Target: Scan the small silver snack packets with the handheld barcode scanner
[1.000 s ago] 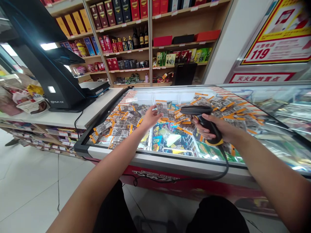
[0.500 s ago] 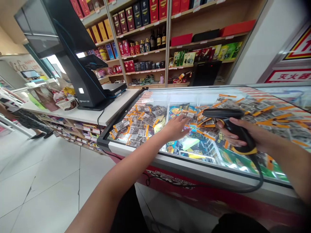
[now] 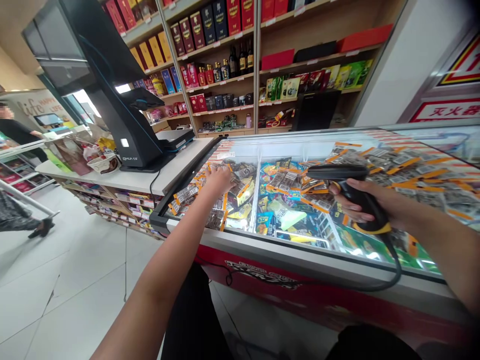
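Observation:
My right hand [image 3: 358, 202] is wrapped round a black barcode scanner [image 3: 339, 173] with a yellow band at its grip base. The scanner is held over the chest freezer [image 3: 228, 235], pointing left, and its cable hangs down along the freezer's front. At the left end, my left hand [image 3: 219, 179] reaches onto a pile of small orange-edged packets [image 3: 185, 194] with white labels. Its fingers are bent and apart, with the tips partly hidden among the packets. More such packets [image 3: 288, 180] lie in the middle, and a larger spread of packets [image 3: 416, 167] covers the right side.
A black checkout terminal [image 3: 131, 135] stands on the white counter [image 3: 202, 150] to the left, beside a bowl [image 3: 103, 162]. Blue and yellow bags [image 3: 279, 212] show in the freezer. Behind are shelves [image 3: 225, 80] of boxes and bottles. A person [image 3: 18, 125] is at far left.
My left hand has moved left from the middle packets to the left pile. My right hand still holds the scanner, almost unmoved. The person at far left has come further into view.

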Tool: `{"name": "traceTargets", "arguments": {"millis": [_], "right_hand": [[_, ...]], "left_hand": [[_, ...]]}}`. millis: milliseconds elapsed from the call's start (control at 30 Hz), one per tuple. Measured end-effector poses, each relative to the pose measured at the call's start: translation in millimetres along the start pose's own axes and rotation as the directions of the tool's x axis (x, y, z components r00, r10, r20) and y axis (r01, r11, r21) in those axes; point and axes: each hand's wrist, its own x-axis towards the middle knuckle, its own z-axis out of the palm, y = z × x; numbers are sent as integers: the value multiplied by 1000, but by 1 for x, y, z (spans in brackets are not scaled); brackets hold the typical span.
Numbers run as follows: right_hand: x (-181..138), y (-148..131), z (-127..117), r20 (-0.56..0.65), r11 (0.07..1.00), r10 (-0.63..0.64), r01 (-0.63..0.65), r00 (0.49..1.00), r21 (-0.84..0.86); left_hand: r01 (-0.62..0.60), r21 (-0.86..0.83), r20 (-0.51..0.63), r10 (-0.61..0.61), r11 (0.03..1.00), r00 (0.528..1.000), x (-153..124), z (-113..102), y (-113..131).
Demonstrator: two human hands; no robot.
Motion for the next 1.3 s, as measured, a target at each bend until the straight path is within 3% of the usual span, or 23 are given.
{"name": "traceTargets", "arguments": {"millis": [100, 200, 300, 400, 500, 667, 1000, 1067, 1167, 1233, 1300], "right_hand": [[-2, -2, 4, 14, 999, 16, -15, 1000, -34], [-6, -3, 9, 67, 994, 27, -20, 997, -108], [-11, -4, 13, 118, 986, 39, -19, 992, -165], [-14, -5, 17, 124, 984, 29, -6, 992, -179], [-15, -6, 20, 136, 986, 21, 2, 991, -168], [-15, -7, 23, 151, 989, 31, -9, 988, -148], [-13, -4, 22, 169, 988, 37, -11, 985, -155], [-13, -5, 23, 169, 991, 31, -9, 985, -131], [-13, -7, 25, 167, 994, 13, 5, 986, -110], [-14, -9, 26, 168, 994, 4, 14, 986, -110], [-15, -10, 27, 160, 994, 7, 11, 987, -111]], "left_hand": [[-193, -212, -88, 178, 958, 980, 8, 5, 13], [-373, -454, -247, 288, 809, 925, 22, 11, 31], [-447, -614, -353, 281, 651, 893, 34, 21, 47], [-451, -744, -392, 225, 493, 892, 38, 33, 58], [-455, -789, -435, 146, 412, 888, 34, 44, 67], [-436, -809, -452, 58, 394, 890, 24, 51, 74], [-457, -798, -476, 56, 393, 878, 21, 50, 78], [-416, -826, -452, -5, 382, 892, 22, 52, 79], [-268, -897, -312, -76, 352, 947, 24, 56, 79], [-223, -891, -247, -10, 395, 969, 23, 59, 78], [-285, -811, -253, 134, 511, 958, 19, 61, 77]]}}
